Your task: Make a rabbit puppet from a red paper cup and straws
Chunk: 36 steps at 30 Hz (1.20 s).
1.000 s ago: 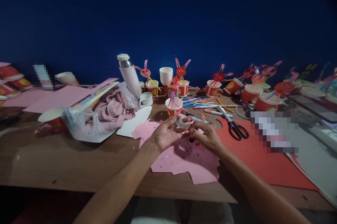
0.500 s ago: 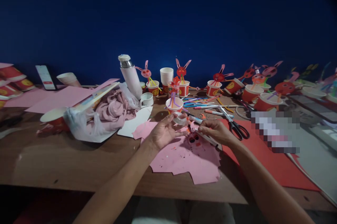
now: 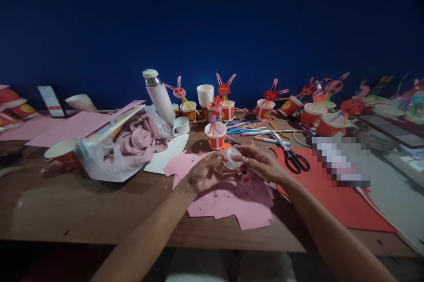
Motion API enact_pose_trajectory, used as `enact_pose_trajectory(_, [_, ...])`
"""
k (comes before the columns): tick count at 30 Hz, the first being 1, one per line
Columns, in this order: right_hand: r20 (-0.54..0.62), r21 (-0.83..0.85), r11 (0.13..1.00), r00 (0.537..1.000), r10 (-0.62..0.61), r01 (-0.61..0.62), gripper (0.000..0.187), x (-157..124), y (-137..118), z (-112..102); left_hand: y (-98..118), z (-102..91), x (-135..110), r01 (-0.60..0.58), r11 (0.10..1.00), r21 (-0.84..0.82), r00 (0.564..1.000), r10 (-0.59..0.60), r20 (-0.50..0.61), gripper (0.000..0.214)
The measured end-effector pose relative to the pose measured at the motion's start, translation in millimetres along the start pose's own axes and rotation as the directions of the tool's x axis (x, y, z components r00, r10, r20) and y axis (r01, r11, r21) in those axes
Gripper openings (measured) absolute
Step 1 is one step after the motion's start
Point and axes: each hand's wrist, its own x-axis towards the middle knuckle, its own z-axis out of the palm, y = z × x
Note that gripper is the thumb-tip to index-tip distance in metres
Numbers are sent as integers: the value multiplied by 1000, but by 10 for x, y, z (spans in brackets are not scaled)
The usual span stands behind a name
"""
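A small roll of clear tape (image 3: 232, 159) is held up between my two hands. My left hand (image 3: 208, 169) grips its left side with thumb and fingers. My right hand (image 3: 263, 161) has its fingers closed on the right edge of the roll. Under the hands lies a cut sheet of pink paper (image 3: 228, 209) with dark and orange scraps on it. A pink paper face (image 3: 244, 179) with dark eyes rests on that sheet, partly hidden by my right hand. Just beyond stands a red and white paper cup (image 3: 216, 141) with purple and orange pipe-cleaner legs in it.
Black-handled scissors (image 3: 297, 162) lie on red paper (image 3: 318, 198) at the right. Behind are pipe cleaners (image 3: 247, 128) and several cups with rabbit figures (image 3: 266, 110). At left are a plastic bag (image 3: 109, 160), a white mug (image 3: 181, 126), a flask (image 3: 160, 101) and a phone (image 3: 51, 102).
My right hand has moved from the pink paper face to the tape roll. The roll has tilted so its open ring faces me. The view has shifted slightly.
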Motion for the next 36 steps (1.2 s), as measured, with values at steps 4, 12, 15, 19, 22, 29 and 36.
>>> enact_pose_trajectory(4, [-39, 54, 996, 997, 72, -69, 33, -9, -29, 15, -7, 15, -25, -5, 999, 46, 999, 3, 37, 18])
enact_pose_trajectory(12, [-276, -112, 985, 956, 97, -132, 20, 17, -195, -12, -27, 74, -9, 44, 998, 41, 994, -47, 94, 13])
enact_pose_trajectory(15, [-316, -101, 986, 944, 97, -135, 20, 21, -249, -13, -17, 73, 7, 38, 999, -1, 996, -38, 83, 11])
enact_pose_trajectory(19, [-457, -112, 991, 889, 10, -69, 21, 37, -189, -198, 24, 72, 12, 21, 999, -40, 999, -19, 43, 11])
enact_pose_trajectory(22, [-629, -210, 970, 777, -40, -119, 24, 35, -88, -453, 36, 62, 24, -125, 992, -13, 992, 125, -12, 8])
enact_pose_trajectory(29, [-700, -608, 643, 696, -159, -465, 34, -2, 18, -699, -1, 76, 38, -146, 981, 126, 984, 157, -81, 10])
enact_pose_trajectory(36, [-701, -712, 167, 705, -112, -682, 31, 12, -37, -548, -3, 87, 40, -135, 964, 229, 972, 173, -158, 9])
